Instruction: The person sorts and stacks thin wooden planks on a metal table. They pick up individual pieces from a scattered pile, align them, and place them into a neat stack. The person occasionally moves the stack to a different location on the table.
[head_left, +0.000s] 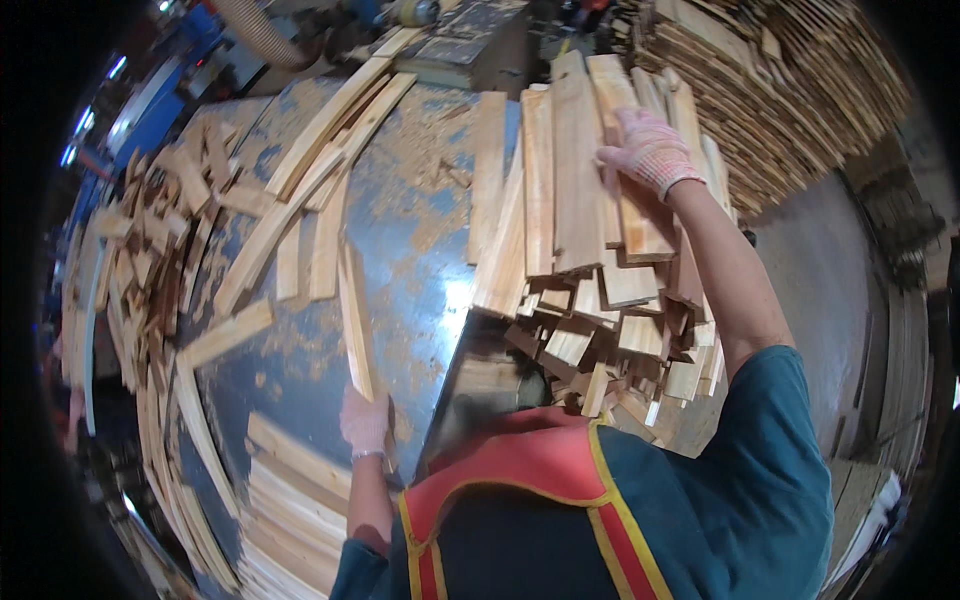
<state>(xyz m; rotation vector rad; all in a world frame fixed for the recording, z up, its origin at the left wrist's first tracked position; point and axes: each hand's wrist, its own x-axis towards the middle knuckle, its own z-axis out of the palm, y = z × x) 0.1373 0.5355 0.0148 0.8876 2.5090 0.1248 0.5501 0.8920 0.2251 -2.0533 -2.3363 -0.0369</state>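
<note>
My left hand [365, 420], in a pale pink knit glove, is closed round the near end of a narrow wood strip [354, 320] that points away over the metal table. My right hand [652, 150], gloved the same way, rests on the stacked boards at the right with its thumb and fingers apart. Under it lies a light wooden board [640, 225], partly covered by the palm and wrist. Just left of that, a wider board [575, 170] lies lengthwise on the same pile.
Sawdust is scattered over the metal table [420, 290]. Offcuts [135, 260] heap along its left side, and longer strips [300, 190] lie at its far side. Pale strips [290, 510] are stacked near my left forearm. More stacked boards [760, 100] stand at the far right.
</note>
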